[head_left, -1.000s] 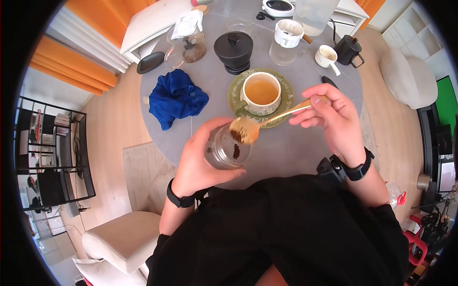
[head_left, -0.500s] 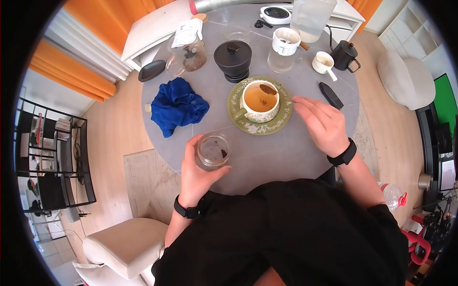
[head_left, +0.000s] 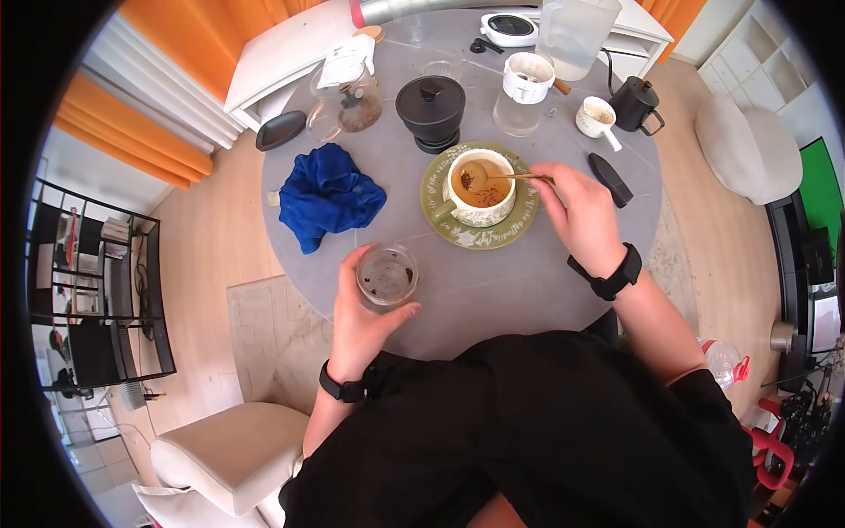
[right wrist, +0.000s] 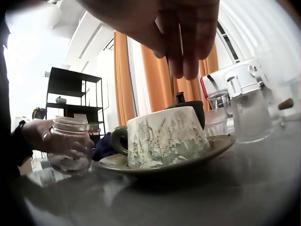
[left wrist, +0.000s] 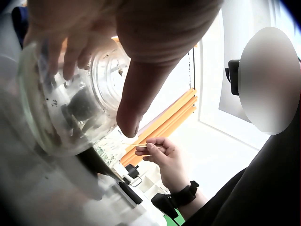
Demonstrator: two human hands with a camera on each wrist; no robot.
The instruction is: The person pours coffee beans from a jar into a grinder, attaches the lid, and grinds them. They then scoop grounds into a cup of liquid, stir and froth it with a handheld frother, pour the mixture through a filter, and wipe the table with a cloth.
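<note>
My left hand [head_left: 363,319] grips a small clear glass jar [head_left: 386,275] holding a few dark crumbs, near the table's front edge; the left wrist view shows the jar [left wrist: 70,103] close up under my thumb. My right hand [head_left: 576,211] pinches the handle of a wooden spoon [head_left: 493,176], whose bowl dips into the tea in a floral cup [head_left: 480,187]. The cup stands on a green saucer [head_left: 519,220]. The right wrist view shows the cup [right wrist: 162,136], the saucer [right wrist: 207,148] and the jar [right wrist: 70,146] in my left hand.
On the round grey table [head_left: 493,290] lie a crumpled blue cloth [head_left: 327,195], a black lidded pot [head_left: 431,107], a glass jar with a white lid [head_left: 525,81], a glass teapot [head_left: 345,92], a black kettle [head_left: 635,101], a small white cup [head_left: 598,114] and a black case [head_left: 610,179].
My right hand carried the spoon from over the jar to the cup and now holds it in the tea. My left hand brought the jar down onto the table.
</note>
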